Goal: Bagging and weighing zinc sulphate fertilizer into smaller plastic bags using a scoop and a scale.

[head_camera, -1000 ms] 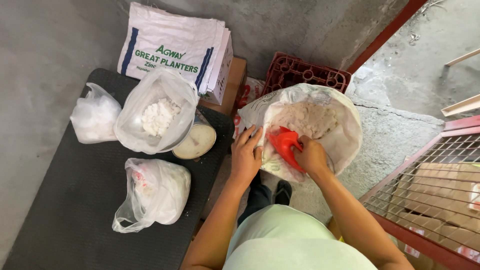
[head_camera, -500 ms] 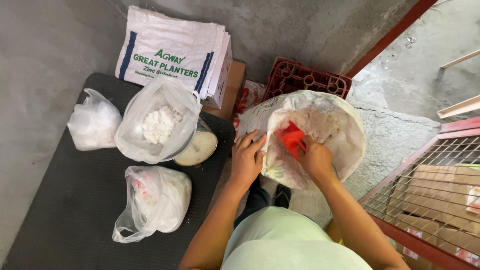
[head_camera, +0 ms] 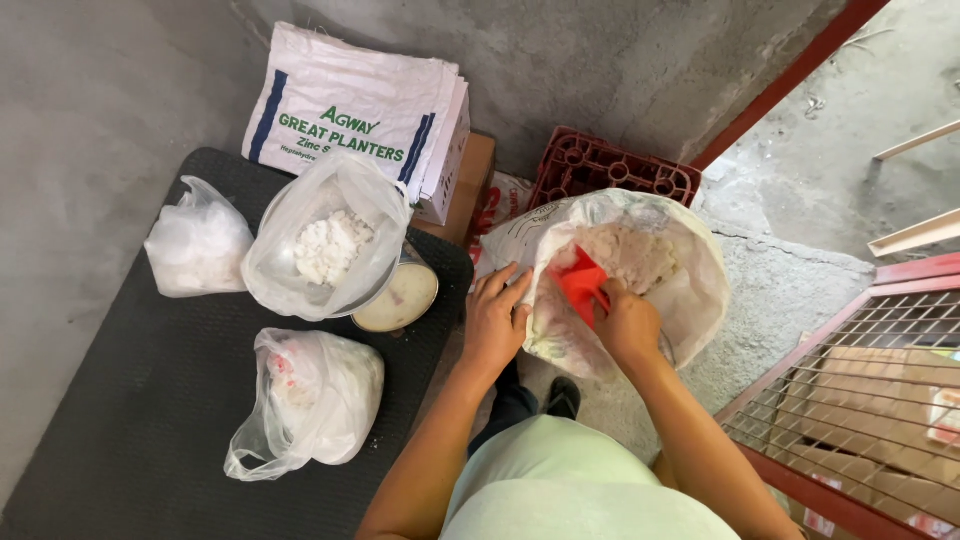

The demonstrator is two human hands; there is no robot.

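Table [head_camera: 130, 400], dark and ribbed, fills the left side. On it stand an open clear bag [head_camera: 325, 250] of white lumps (propped in a round tin), a knotted bag [head_camera: 198, 245] behind it and a tied bag [head_camera: 310, 400] in front. To the right a big white sack [head_camera: 690, 300] of pale meal stands open on the floor. The left hand [head_camera: 495, 325] clasps the sack's near rim, fingers closed over the cloth. The right hand [head_camera: 628, 325] is wrapped tight around a red scoop [head_camera: 582, 285], which has sunk from the sack's mouth a second ago down into the meal, so it looks to be loading.
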